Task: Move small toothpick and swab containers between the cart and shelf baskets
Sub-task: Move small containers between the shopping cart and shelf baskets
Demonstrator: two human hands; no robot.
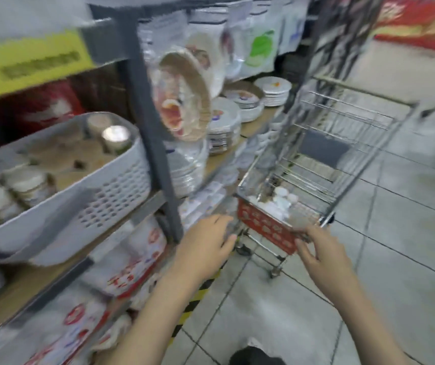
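A metal shopping cart (342,133) stands in the aisle to the right of the shelves. Several small white round containers (282,200) lie in its near end, behind a red panel (269,227). A white perforated basket (111,196) on the shelf at left holds several round toothpick and swab containers (114,137). My left hand (208,243) hovers with straight fingers just left of the cart's near end and holds nothing. My right hand (321,248) has loose fingers at the red panel's right corner; whether it touches is blurred.
Stacks of paper plates (224,122) fill the shelf between basket and cart. A grey shelf upright (153,133) stands between them. Boxed goods (132,259) sit on the lower shelf. Tiled floor (369,259) with a yellow-black stripe (198,296) lies below.
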